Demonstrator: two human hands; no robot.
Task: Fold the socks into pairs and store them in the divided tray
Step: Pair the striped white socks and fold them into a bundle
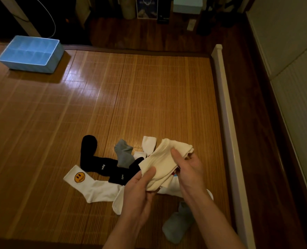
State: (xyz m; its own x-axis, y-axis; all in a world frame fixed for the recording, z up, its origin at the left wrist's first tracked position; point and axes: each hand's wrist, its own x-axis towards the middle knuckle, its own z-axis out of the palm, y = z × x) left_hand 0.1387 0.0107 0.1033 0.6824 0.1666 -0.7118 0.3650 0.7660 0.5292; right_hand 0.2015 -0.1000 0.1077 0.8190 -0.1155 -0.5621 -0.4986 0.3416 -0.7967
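Both hands grip ribbed cream socks, bunched and doubled over.

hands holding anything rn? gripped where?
Both hold the cream socks: left hand pinches the lower end, right hand grips near the upper end.

2 black socks, 2 grey socks, 1 smiley sock, 1 divided tray.

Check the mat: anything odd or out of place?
Nothing damaged. One grey sock lies apart from the pile, near the mat's front edge, away from its likely mate. The tray sits far left.
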